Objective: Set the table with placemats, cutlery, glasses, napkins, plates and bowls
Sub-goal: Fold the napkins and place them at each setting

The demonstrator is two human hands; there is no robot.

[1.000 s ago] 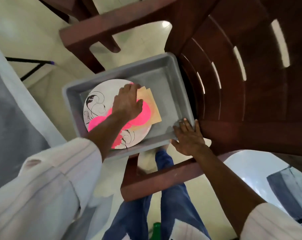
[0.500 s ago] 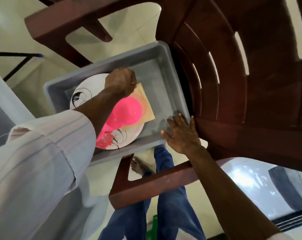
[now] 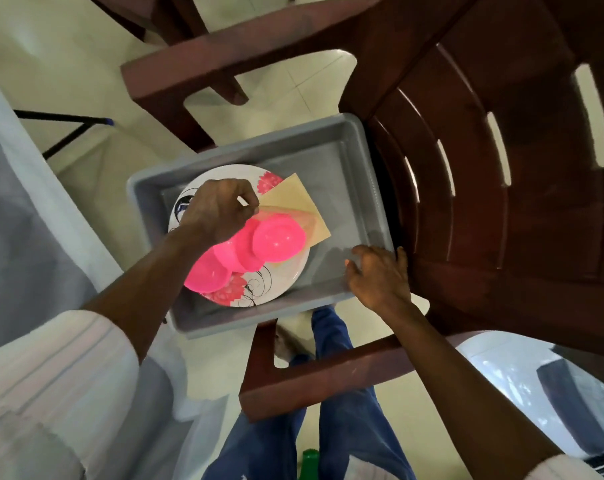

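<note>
Bowls (image 3: 259,244) on plate (image 3: 276,285) in tray (image 3: 328,157), just beside left grip (image 3: 221,209).

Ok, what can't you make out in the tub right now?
Head view only.
Bowls: count unclear; they overlap in pink glare and the left hand covers some.
Plate: left part under that hand.
Napkins: count unclear; bowls cover the stack.
Tub: part of left wall behind the left arm.

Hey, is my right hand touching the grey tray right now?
Touching. The head view shows the right hand on the near corner of the grey tray, fingers curled over its rim.
</note>
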